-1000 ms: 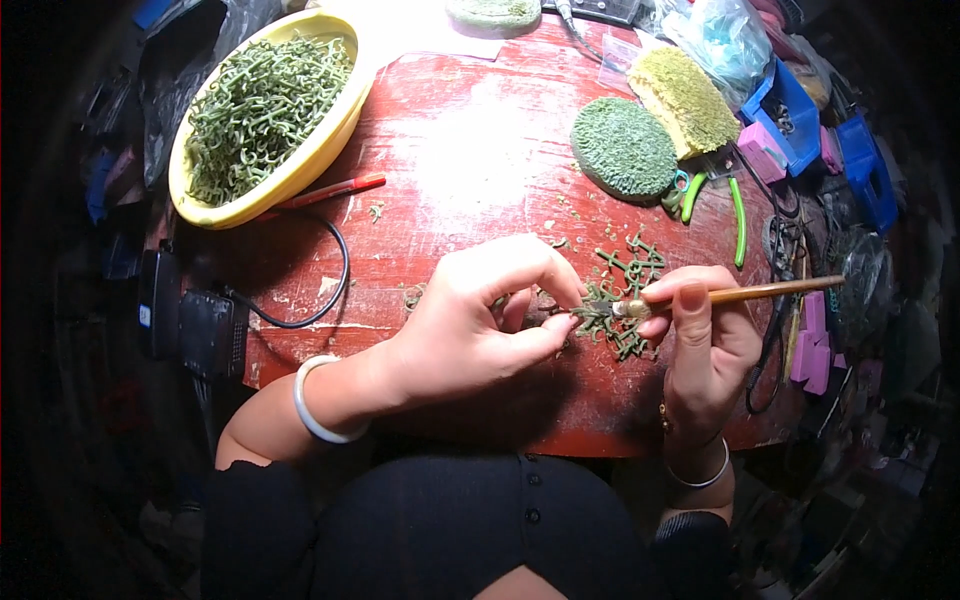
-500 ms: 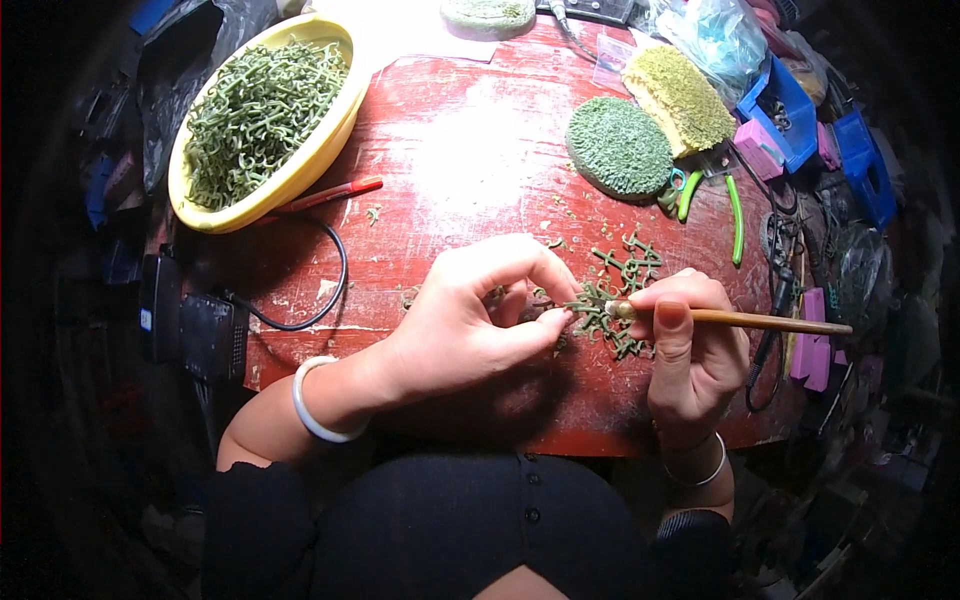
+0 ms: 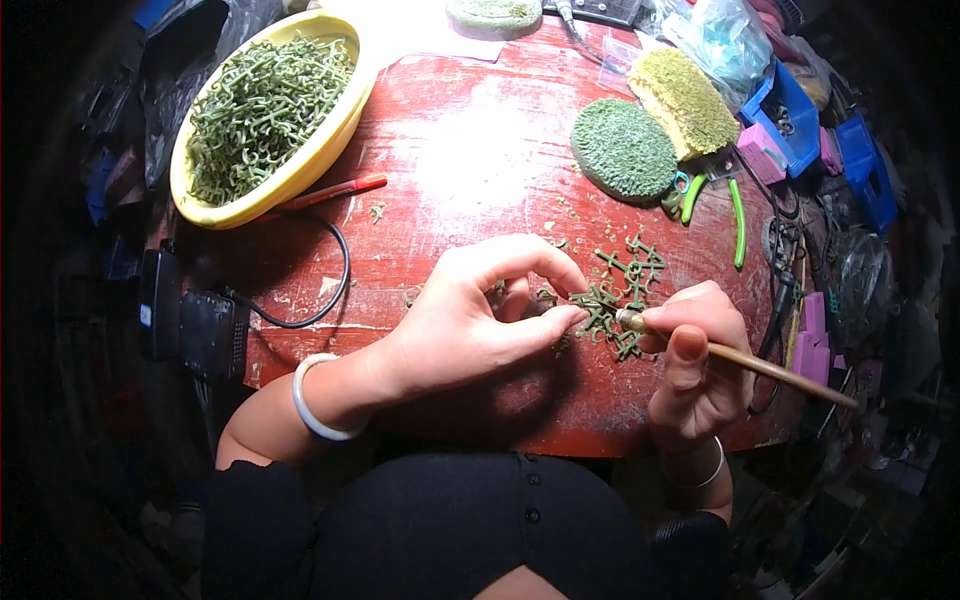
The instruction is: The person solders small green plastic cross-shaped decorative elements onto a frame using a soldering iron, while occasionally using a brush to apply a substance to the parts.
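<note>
Over the red tabletop (image 3: 430, 200), my left hand (image 3: 450, 320) has its thumb and forefinger curled toward each other in a pinch. A small green branched piece (image 3: 597, 298) shows at those fingertips, partly hidden. My right hand (image 3: 700, 370) grips a slim wooden-handled tool (image 3: 785, 374) with a brass-coloured collar, its front end pointing at the left fingertips. The working tip is too small to make out. Loose green branched pieces (image 3: 640, 268) lie scattered on the table just beyond and under the fingers.
A yellow basin (image 3: 345, 130) heaped with green pieces stands far left, a red pen (image 3: 345, 187) beside it. Far right are a round green textured pad (image 3: 625, 150), a yellow sponge-like block (image 3: 685, 105), green-handled pliers (image 3: 738, 225) and blue bins (image 3: 785, 115). A black cable (image 3: 335, 290) curls at left.
The tool's rear end has swung down toward me as my right hand turned. Its collar has shifted slightly right and down. My left hand keeps its pinch, barely moved.
</note>
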The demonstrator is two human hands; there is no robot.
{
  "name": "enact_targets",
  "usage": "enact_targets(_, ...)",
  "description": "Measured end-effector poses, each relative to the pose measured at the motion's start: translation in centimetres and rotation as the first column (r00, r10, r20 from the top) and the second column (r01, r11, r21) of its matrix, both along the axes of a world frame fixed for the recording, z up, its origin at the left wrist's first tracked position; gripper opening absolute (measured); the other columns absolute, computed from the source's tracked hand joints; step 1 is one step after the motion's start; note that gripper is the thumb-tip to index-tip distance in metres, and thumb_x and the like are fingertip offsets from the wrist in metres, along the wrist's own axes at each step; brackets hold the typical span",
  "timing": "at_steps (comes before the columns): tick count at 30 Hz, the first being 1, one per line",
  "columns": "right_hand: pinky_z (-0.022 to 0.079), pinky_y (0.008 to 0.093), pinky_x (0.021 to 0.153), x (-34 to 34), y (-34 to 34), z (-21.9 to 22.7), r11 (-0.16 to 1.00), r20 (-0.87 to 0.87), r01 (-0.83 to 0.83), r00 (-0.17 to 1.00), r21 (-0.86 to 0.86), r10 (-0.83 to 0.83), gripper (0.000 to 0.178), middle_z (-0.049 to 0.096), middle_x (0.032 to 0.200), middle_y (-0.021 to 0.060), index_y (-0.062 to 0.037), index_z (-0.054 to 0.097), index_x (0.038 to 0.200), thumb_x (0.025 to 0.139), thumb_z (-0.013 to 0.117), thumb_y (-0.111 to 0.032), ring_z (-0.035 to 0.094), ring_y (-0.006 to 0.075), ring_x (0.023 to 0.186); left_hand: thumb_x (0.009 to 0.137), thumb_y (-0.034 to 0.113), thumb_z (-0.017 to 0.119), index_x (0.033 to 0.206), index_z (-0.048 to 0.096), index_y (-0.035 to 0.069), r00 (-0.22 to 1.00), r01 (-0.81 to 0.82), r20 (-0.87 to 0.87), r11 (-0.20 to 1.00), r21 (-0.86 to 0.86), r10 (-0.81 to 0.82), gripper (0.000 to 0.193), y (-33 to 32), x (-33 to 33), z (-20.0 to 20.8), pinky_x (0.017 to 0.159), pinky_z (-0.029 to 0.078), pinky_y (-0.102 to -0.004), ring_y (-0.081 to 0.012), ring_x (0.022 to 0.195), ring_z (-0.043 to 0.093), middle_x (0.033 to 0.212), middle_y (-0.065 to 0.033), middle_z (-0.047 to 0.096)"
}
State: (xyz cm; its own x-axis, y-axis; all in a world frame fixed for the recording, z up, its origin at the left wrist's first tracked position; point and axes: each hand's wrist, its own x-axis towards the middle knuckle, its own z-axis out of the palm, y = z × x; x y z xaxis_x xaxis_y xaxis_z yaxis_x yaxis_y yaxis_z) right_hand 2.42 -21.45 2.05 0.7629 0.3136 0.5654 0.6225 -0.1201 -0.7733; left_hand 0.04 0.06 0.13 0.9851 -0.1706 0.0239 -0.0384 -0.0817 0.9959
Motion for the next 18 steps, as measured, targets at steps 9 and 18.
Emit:
enact_targets(9, 0.047, 0.0332, 0.062, 0.08, 0.17, 0.34, 0.995, 0.023, -0.043, 0.999, -0.087, 0.045, 0.015, 0.067, 0.084, 0.0095, 0.0008, 0.067, 0.098, 0.1, 0.063, -0.013, 0.058, 0.0217, 0.069, 0.088, 0.008, 0.076, 0.101, 0.073, 0.007, 0.997, 0.037, 0.068, 0.999, -0.001, -0.036, 0.014, -0.01, 0.13, -0.24, 0.053, 0.034, -0.0224, -0.003, 0.059, 0.042, 0.075, 0.0035, 0.058)
enact_targets(18, 0.047, 0.0335, 0.063, 0.39, 0.24, 0.45, 0.993, 0.07, -0.052, 0.996, -0.104, 0.059, 0.013, 0.066, 0.083, 0.01, 0.0006, 0.066, 0.096, 0.099, 0.061, -0.011, 0.057, 0.0219, 0.07, 0.089, 0.003, 0.074, 0.106, 0.074, 0.005, 0.996, 0.085, -0.02, 0.996, -0.023, -0.086, 0.017, 0.24, 0.04, 0.14, 0.06, 0.035, -0.0199, -0.0024, 0.073, 0.048, 0.101, -0.0003, 0.07)
